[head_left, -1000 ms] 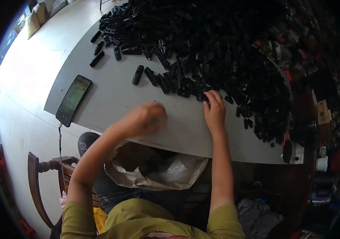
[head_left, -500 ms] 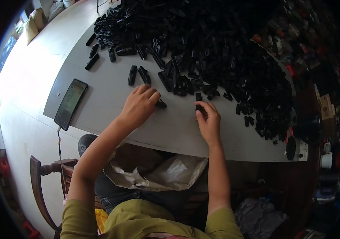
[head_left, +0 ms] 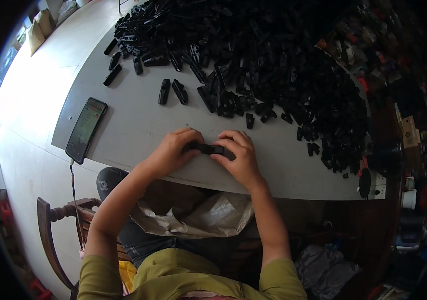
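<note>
Both hands meet at near table edge (head_left: 283, 182). Left hand (head_left: 173, 152) and right hand (head_left: 241, 157) pinch opposite ends of small black plastic part (head_left: 209, 148), fingers curled closed on it, held just above grey tabletop. Big heap of like black parts (head_left: 273, 65) within arm's reach. Phone (head_left: 86, 130) parked left, clear of work. Open bag (head_left: 198, 217) on lap under edge, likely catching pieces.

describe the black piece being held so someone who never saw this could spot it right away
Start at the grey table with the big heap of black plastic parts across its far side. At the near edge, the left hand and right hand meet over one black piece. It is the only part pinched between both hands, away from the heap.
</note>
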Demonstrator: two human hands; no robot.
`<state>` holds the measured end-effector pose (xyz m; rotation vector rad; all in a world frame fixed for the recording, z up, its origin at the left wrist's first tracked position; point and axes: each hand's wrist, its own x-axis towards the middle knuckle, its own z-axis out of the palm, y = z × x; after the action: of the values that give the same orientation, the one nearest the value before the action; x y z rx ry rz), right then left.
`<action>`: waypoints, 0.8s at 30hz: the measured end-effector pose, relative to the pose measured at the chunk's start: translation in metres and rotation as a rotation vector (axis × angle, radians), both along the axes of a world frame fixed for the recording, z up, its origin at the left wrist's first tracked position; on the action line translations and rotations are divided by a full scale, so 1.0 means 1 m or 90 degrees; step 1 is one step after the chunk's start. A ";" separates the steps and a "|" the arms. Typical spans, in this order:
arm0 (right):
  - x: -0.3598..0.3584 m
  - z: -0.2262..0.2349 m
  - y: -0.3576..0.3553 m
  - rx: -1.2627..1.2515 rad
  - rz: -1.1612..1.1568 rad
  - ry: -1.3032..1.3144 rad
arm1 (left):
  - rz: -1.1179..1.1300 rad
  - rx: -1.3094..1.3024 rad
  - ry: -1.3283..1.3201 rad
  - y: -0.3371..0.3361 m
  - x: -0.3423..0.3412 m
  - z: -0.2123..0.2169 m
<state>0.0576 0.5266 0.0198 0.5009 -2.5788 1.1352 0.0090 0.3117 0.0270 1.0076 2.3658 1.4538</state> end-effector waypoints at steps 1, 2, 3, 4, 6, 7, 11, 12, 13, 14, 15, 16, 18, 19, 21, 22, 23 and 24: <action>0.001 0.002 0.002 0.047 -0.005 0.013 | 0.001 0.000 -0.001 0.000 0.000 0.000; 0.003 0.002 0.003 0.048 -0.003 0.012 | 0.012 0.014 -0.031 0.000 0.000 0.001; 0.005 0.003 0.005 0.064 -0.014 0.013 | 0.022 0.028 -0.060 0.000 -0.001 0.001; 0.006 0.003 0.007 0.081 -0.024 0.013 | 0.023 0.028 -0.062 -0.001 -0.002 -0.001; 0.007 0.003 0.011 0.096 -0.018 0.017 | 0.011 0.041 -0.028 -0.003 -0.005 -0.004; 0.007 0.003 0.012 0.111 -0.015 0.024 | 0.011 0.042 -0.029 -0.003 -0.006 -0.006; 0.012 0.002 0.009 0.145 -0.024 0.041 | 0.009 0.058 -0.027 0.001 -0.006 -0.006; 0.011 0.003 0.005 0.162 -0.026 0.057 | 0.023 0.066 -0.046 0.003 -0.004 -0.005; 0.009 0.004 -0.001 0.177 -0.027 0.077 | 0.024 0.066 -0.043 0.003 -0.003 -0.006; 0.005 -0.001 -0.003 0.118 -0.010 0.037 | 0.008 0.067 -0.003 0.003 -0.002 -0.011; 0.004 0.000 -0.002 0.118 -0.010 0.040 | -0.009 0.069 0.037 0.003 -0.002 -0.012; 0.003 0.001 0.000 0.122 0.012 0.022 | -0.008 0.069 0.042 0.002 -0.004 -0.010; -0.002 0.003 0.003 0.126 0.036 0.010 | -0.104 0.024 0.097 -0.002 -0.011 -0.006; -0.005 0.005 0.004 0.081 -0.060 -0.005 | -0.102 0.024 0.102 -0.004 -0.016 -0.004; -0.016 0.009 0.010 0.078 -0.239 0.028 | 0.060 -0.066 0.165 -0.009 -0.031 0.003; -0.021 0.013 0.016 0.126 -0.327 0.078 | 0.056 -0.064 0.162 -0.006 -0.041 0.006; -0.026 0.011 0.017 0.125 -0.327 0.079 | 0.177 -0.199 0.353 -0.006 -0.056 0.011; -0.030 0.006 0.018 0.182 -0.325 0.026 | 0.300 -0.334 0.543 -0.006 -0.062 0.014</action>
<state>0.0281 0.5449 0.0257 -0.0854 -2.6195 0.5842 -0.0529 0.3059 0.0413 1.0918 3.4974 0.3880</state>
